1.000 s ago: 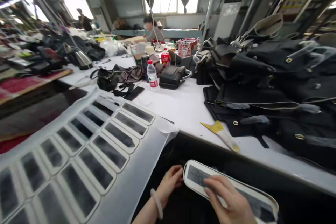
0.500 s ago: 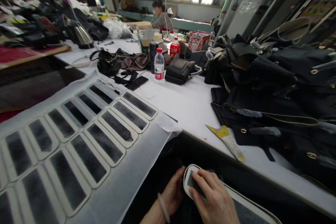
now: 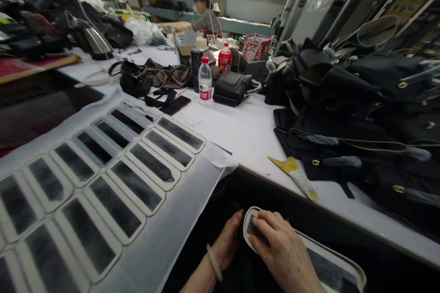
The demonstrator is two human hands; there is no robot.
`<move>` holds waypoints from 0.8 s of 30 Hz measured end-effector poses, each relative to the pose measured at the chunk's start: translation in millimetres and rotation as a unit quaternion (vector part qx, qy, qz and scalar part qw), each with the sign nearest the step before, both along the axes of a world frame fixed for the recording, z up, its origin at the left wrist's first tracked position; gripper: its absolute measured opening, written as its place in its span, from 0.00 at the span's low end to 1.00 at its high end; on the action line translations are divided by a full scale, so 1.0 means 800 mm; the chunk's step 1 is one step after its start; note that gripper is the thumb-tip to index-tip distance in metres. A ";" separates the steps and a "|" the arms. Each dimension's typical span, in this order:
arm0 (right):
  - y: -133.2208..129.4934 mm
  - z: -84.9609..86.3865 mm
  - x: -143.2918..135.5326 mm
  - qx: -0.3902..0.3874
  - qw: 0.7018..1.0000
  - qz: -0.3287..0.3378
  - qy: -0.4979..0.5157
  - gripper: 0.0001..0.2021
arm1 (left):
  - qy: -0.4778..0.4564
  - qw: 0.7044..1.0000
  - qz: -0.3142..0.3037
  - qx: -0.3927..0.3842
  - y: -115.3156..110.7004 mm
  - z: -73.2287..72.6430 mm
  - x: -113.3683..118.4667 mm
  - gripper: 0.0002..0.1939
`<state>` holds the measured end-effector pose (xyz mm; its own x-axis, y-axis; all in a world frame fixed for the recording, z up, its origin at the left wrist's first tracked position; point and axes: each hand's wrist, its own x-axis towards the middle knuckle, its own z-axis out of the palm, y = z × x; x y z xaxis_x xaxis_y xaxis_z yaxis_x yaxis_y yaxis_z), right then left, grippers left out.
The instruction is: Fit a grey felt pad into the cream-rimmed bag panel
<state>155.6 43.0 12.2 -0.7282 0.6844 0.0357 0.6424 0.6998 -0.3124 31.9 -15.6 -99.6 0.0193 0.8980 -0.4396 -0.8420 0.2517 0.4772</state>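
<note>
Both hands grip one long cream-edged grey-centred flat panel (image 3: 330, 268) below the white table's (image 3: 247, 135) near edge, right hand (image 3: 280, 252) fingers pressing its rounded end, left hand (image 3: 228, 238) pinching underneath; likely light, semi-stiff, best held by rim.

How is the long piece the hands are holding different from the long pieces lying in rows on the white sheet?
The held piece is alone, below the table edge, with the right hand pressing on it and the left hand at its end. The pieces in rows lie untouched, side by side on the white sheet. Both have pale rims, dark middles and rounded ends.
</note>
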 end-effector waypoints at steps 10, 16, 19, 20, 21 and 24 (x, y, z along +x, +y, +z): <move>-0.005 -0.004 0.001 -0.018 0.999 -0.019 0.037 0.15 | 0.058 0.991 -0.122 0.018 -0.004 0.015 -0.020 0.31; -0.007 -0.010 0.001 -0.018 0.997 -0.033 0.062 0.17 | 0.080 0.983 -0.163 0.033 0.003 0.019 -0.031 0.29; -0.007 -0.011 0.001 -0.001 0.996 -0.030 0.081 0.17 | 0.083 0.978 -0.187 0.032 0.006 0.028 -0.036 0.29; -0.007 -0.011 0.001 0.005 0.996 -0.030 0.085 0.18 | 0.084 0.977 -0.195 0.031 0.007 0.032 -0.038 0.29; -0.007 -0.011 0.001 0.009 0.996 -0.029 0.089 0.18 | 0.088 0.974 -0.205 0.028 0.009 0.037 -0.040 0.29; -0.006 -0.015 0.002 0.015 0.995 -0.027 0.096 0.18 | 0.107 0.963 -0.245 0.017 0.014 0.047 -0.046 0.25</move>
